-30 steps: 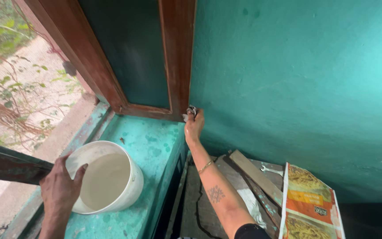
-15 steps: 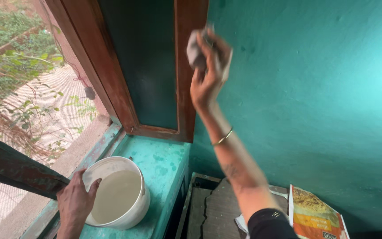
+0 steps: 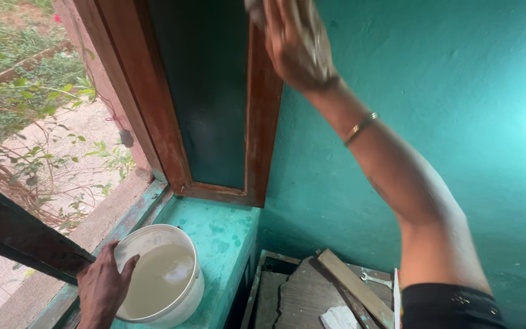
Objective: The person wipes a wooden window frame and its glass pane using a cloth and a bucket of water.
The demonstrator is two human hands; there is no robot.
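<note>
My right hand (image 3: 296,42) is raised high against the brown wooden shutter frame (image 3: 263,122), shut on a small grey rag (image 3: 254,7) that shows only at the top edge. A gold bangle circles that wrist. My left hand (image 3: 101,289) grips the rim of a white bucket (image 3: 171,298) of cloudy water, which stands on the turquoise sill (image 3: 223,228) at the lower left.
The open shutter's dark panel (image 3: 205,91) leans inward. Outside at the left are plants and a path behind mesh. Below the sill lie wooden planks (image 3: 354,286), a spanner (image 3: 375,280) and a white cloth (image 3: 339,318). A teal wall (image 3: 445,91) fills the right.
My right hand with the rag has travelled up the shutter's frame from its bottom corner to near the top. The view tilted upward; my left hand stayed on the bucket.
</note>
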